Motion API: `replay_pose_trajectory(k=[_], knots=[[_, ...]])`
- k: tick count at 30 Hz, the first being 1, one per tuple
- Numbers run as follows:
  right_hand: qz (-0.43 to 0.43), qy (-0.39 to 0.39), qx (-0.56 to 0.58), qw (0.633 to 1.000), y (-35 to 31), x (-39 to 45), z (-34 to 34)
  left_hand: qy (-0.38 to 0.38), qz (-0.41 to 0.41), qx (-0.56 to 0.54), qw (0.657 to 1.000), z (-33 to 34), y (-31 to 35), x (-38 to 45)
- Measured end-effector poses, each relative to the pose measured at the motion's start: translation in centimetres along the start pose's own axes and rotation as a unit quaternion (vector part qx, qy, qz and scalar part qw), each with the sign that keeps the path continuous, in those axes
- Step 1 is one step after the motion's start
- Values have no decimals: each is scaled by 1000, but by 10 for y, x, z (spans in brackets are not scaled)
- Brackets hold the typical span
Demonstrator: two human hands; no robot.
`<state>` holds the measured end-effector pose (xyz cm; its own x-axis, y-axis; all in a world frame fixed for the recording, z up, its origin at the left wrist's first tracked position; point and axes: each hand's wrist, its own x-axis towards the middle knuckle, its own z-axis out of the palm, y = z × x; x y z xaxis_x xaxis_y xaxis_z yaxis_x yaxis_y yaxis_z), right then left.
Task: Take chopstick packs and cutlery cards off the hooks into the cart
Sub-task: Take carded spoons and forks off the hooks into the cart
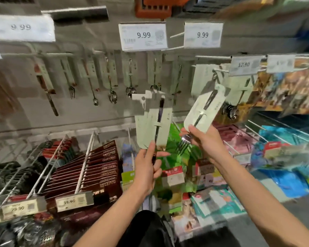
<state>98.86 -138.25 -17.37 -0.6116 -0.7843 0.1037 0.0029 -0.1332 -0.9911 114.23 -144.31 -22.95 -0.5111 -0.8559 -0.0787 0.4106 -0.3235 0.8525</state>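
From the head camera, the person holds two cutlery cards, one in each hand. The left hand [147,166] has its fingers clamped on the bottom of the knife card [153,122], just at 6 o'clock from the middle. The right hand [205,143] has its fingers clamped on the bottom of the fork card [203,111], at about 3 o'clock from the first card. Both cards look free of the hooks. I think the next move is to bring them down into the cart, which is not in view. Around seven more cards [112,73] hang at 11 o'clock. The chopstick packs [103,168], about ten, wait at 8 o'clock.
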Motion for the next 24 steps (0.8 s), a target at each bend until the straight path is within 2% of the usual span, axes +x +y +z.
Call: replay_pose_trajectory(k=[3, 8, 16, 18, 24], knots=[[-49, 8, -57, 997, -4, -6, -23, -24, -7, 13, 1000, 12, -6, 3], [-96, 14, -36, 995, -13, -8, -47, -47, -25, 16, 998, 29, -13, 7], [-89, -26, -62, 994, -18, 0, -71, -45, -38, 8, 998, 45, -9, 8], [-72, -17, -53, 996, -19, 6, -73, -41, -37, 12, 998, 47, -7, 8], [-26, 81, -6, 996, -10, 29, -73, -34, -40, 1, 999, 50, -6, 7]])
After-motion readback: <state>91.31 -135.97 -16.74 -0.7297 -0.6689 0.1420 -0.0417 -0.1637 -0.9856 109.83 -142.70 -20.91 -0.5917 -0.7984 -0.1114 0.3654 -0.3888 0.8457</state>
